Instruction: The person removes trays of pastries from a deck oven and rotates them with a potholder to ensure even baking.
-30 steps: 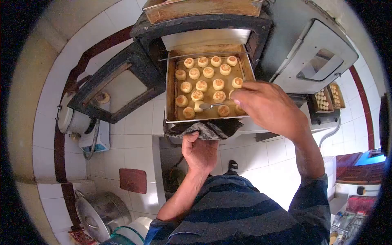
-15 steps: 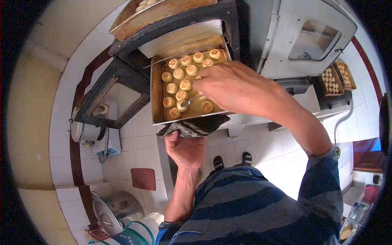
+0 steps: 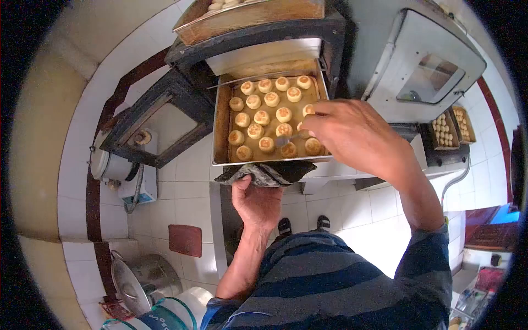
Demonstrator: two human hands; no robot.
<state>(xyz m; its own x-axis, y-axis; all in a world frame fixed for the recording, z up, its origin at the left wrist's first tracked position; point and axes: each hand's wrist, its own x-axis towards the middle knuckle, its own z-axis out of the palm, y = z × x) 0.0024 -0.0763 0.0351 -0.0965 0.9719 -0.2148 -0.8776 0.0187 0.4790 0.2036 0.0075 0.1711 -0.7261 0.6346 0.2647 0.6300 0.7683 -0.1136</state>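
A metal baking tray (image 3: 221,126) with several round browned buns (image 3: 271,99) sits partly out of the oven. My left hand (image 3: 257,204) is closed on a dark cloth (image 3: 267,174) under the tray's front edge. Over the tray's right side, my right hand (image 3: 352,132) grips a small metal utensil (image 3: 285,140) by its handle. The utensil's blurred tip is among the buns near the front. My right hand hides some buns on the right.
An oven door (image 3: 159,124) hangs open at the left. Another tray (image 3: 253,21) rests on top of the oven. Two trays of dough balls (image 3: 443,131) stand at the right, below a windowed door (image 3: 432,77). A large pot (image 3: 154,280) is at lower left.
The view has shifted, so the tray appears farther right. My right hand and the utensil have moved rightward relative to the tray, uncovering more buns. My left hand still holds the cloth.
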